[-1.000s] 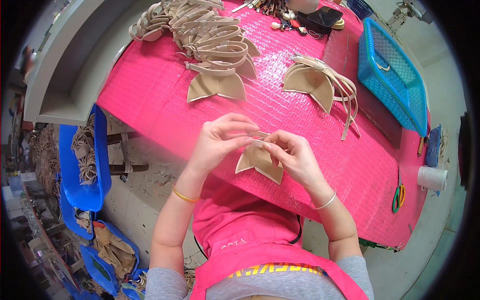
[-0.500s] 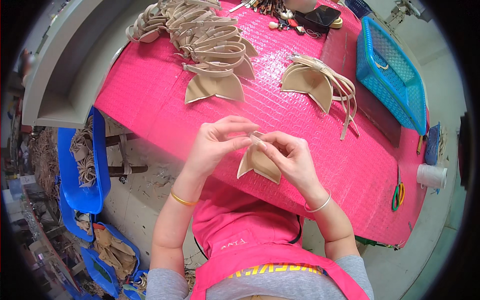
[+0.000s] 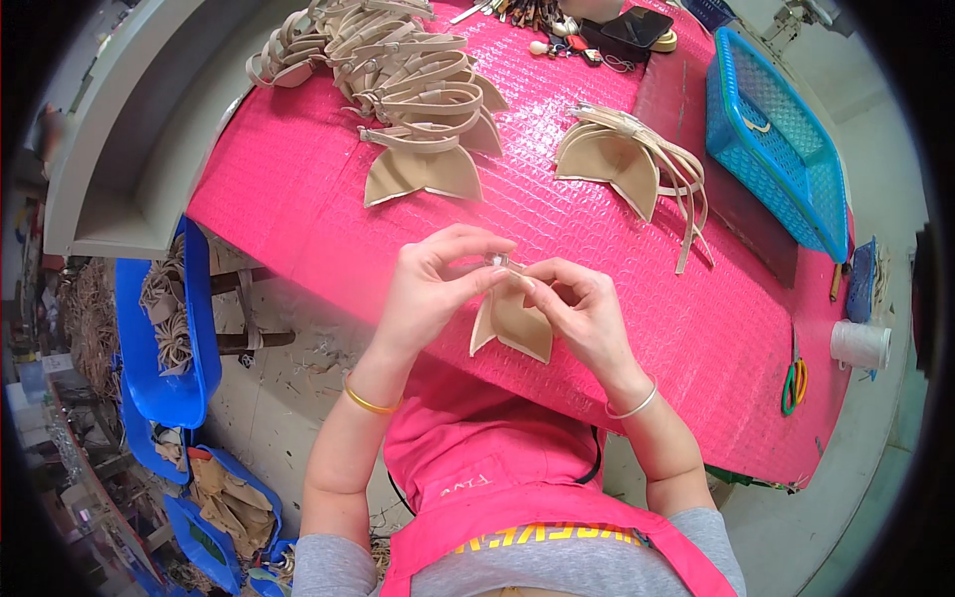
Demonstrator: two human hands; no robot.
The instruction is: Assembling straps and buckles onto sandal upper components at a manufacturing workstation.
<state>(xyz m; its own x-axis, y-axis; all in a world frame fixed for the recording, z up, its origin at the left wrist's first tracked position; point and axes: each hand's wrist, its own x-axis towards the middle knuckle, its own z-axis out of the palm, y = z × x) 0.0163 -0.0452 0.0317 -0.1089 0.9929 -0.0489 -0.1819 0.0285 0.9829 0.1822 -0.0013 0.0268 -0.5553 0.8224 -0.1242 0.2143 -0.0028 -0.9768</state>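
A beige heel piece of a shoe upper [image 3: 519,323], with pale edges and a notched lower rim, hangs between my hands above the pink table edge. My right hand [image 3: 579,308] pinches its narrow top between thumb and forefinger. Thumb and forefinger of my left hand [image 3: 435,277] close on a small shiny piece [image 3: 498,261] at the top of the heel piece; its exact form is too small to tell. Farther off lie a row of finished-looking beige heel pieces with straps [image 3: 423,174] and, to the right, a stack of similar pieces [image 3: 609,164] with loose straps.
A blue plastic basket [image 3: 718,119] stands at the right rear. Scissors [image 3: 794,386] and a spool of white thread [image 3: 860,345] are at the right edge. A phone [image 3: 642,28] lies at the back. Blue bins [image 3: 209,343] stand left of the table, beside a grey shelf [image 3: 129,224].
My fingertips have shifted slightly at the top of the heel piece, and the small shiny piece now shows between them. The heel piece has turned a little.
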